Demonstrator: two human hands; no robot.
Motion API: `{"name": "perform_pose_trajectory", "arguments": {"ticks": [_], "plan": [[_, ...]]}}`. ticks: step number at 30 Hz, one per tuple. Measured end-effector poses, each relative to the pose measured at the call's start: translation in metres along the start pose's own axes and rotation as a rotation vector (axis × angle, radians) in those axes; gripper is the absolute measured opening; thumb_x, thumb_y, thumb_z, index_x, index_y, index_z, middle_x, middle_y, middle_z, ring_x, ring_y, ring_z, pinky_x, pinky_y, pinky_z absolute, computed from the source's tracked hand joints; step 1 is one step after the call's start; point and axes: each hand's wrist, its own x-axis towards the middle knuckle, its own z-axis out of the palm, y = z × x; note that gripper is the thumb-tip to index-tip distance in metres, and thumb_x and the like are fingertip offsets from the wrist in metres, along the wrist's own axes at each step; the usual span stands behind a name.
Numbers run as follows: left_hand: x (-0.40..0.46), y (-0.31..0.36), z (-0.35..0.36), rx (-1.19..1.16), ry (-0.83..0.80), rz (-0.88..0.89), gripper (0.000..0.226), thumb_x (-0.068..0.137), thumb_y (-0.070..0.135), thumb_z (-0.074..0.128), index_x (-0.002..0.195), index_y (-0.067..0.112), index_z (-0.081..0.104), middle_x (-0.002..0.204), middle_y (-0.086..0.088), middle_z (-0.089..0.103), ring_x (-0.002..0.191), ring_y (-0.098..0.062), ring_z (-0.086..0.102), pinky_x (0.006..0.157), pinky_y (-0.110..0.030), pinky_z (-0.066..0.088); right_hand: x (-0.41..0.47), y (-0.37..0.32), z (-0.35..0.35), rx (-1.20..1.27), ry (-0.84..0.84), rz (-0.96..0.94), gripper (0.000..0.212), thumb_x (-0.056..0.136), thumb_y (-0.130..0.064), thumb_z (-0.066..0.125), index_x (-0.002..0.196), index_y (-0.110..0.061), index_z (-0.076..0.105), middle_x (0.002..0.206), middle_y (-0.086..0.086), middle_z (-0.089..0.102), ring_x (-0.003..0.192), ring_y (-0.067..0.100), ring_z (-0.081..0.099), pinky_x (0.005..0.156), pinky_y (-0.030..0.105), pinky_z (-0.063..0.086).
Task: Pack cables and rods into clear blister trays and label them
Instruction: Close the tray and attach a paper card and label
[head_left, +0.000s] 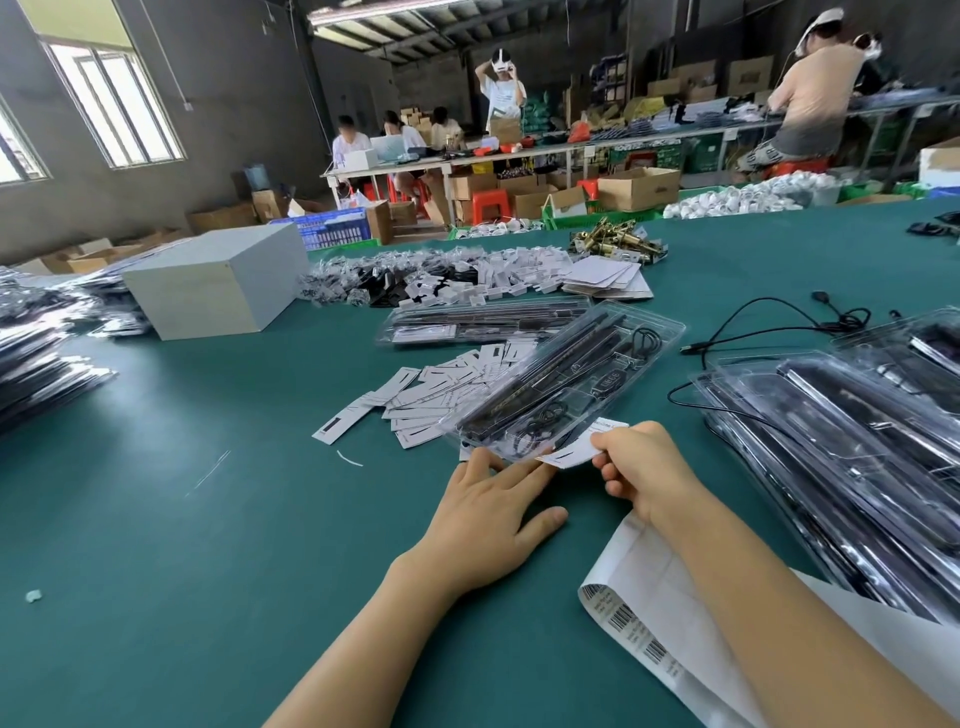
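A clear blister tray (582, 374) holding black rods and a coiled cable lies slanted on the green table (208, 519). My left hand (488, 514) lies flat with straight fingers touching the tray's near end. My right hand (639, 467) pinches a white label (576, 448) at the tray's near corner. A sheet of barcode labels (639, 618) lies under my right forearm. Loose white cards (441, 389) are scattered to the left of the tray.
Stacked blister trays (857, 447) fill the right side, and another tray (483, 322) lies behind. Loose black cables (763, 322) trail at the right. A grey box (218, 286), bagged parts (415, 275) and tray stacks (36, 364) sit to the left. People work at far benches.
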Motion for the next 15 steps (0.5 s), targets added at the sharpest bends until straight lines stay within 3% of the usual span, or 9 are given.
{"name": "perform_pose_trajectory", "arguments": {"ticks": [3, 6, 10, 15], "plan": [[-0.0001, 0.0007, -0.0004, 0.006, -0.013, -0.013, 0.051, 0.095, 0.063, 0.023, 0.134, 0.033, 0.037, 0.134, 0.019, 0.045, 0.111, -0.018, 0.027, 0.101, -0.031, 0.022, -0.0037, 0.0003, 0.0000, 0.036, -0.076, -0.045, 0.021, 0.092, -0.011, 0.060, 0.072, -0.006, 0.059, 0.055, 0.003, 0.054, 0.035, 0.005, 0.043, 0.033, 0.016, 0.037], [-0.0004, 0.0018, -0.0012, 0.021, -0.033, -0.031, 0.053, 0.095, 0.063, 0.022, 0.136, 0.033, 0.036, 0.131, 0.016, 0.048, 0.115, -0.019, 0.027, 0.101, -0.030, 0.020, -0.0072, -0.0020, 0.0030, -0.027, -0.123, -0.061, 0.026, 0.095, -0.013, 0.058, 0.069, -0.009, 0.056, 0.060, 0.003, 0.057, 0.039, 0.005, 0.046, 0.035, 0.016, 0.041], [-0.0008, 0.0028, -0.0009, 0.009, -0.052, -0.036, 0.060, 0.095, 0.062, 0.021, 0.150, 0.038, 0.014, 0.141, 0.017, 0.042, 0.120, -0.019, 0.026, 0.104, -0.031, 0.017, -0.0082, -0.0073, 0.0049, -0.076, -0.177, -0.037, 0.021, 0.096, -0.009, 0.052, 0.075, -0.009, 0.055, 0.069, 0.003, 0.060, 0.048, 0.008, 0.050, 0.036, 0.017, 0.042], [-0.0012, 0.0032, 0.0000, 0.012, -0.054, -0.034, 0.063, 0.095, 0.062, 0.018, 0.152, 0.038, 0.008, 0.143, 0.019, 0.039, 0.119, -0.020, 0.027, 0.105, -0.031, 0.018, -0.0077, -0.0045, 0.0087, -0.148, -0.117, -0.108, 0.018, 0.096, -0.010, 0.052, 0.078, -0.009, 0.052, 0.071, 0.003, 0.061, 0.045, 0.010, 0.049, 0.035, 0.016, 0.038]]}}
